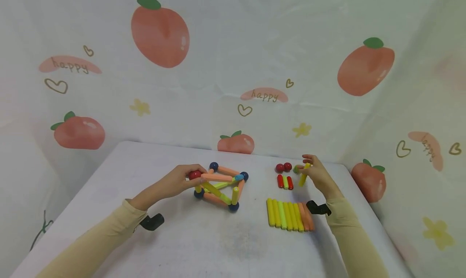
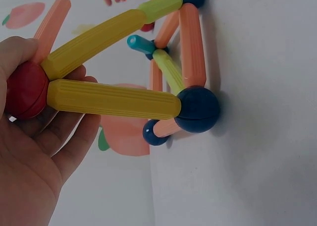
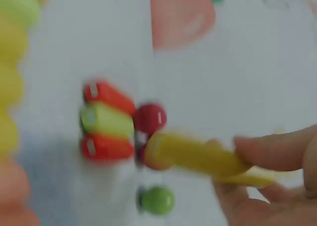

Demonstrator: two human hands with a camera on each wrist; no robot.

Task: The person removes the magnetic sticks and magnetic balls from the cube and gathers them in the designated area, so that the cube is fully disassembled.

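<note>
A pale cloth (image 1: 211, 75) printed with peaches hangs behind a white table (image 1: 196, 245). On the table's left half sits the stick frame (image 1: 214, 198), with blue balls at its lower corners and one raised red ball (image 1: 195, 175) joining two yellow sticks and an orange stick (image 1: 218, 177), whose far end appears loose.

The left hand (image 1: 182, 180) is at that raised corner, thumb and fingers closed round the red ball. The right hand (image 1: 317, 176), across the table, pinches a yellow stick (image 1: 302, 180) between thumb and fingers — blur hides whether a second piece lies under it.

The step looks like fetching a stick for the upper part of the frame; the next move seems to call for carrying it over and meeting a ball end-on, while the left hand keeps the corner steady.

Nearer the front lies a row of yellow, green and orange sticks (image 1: 290, 215). Beyond it are three short sticks (image 1: 285, 182), two red and one green, then two loose red balls (image 1: 283, 167) and a green ball (image 3: 157, 200) — just beside the right hand.
</note>
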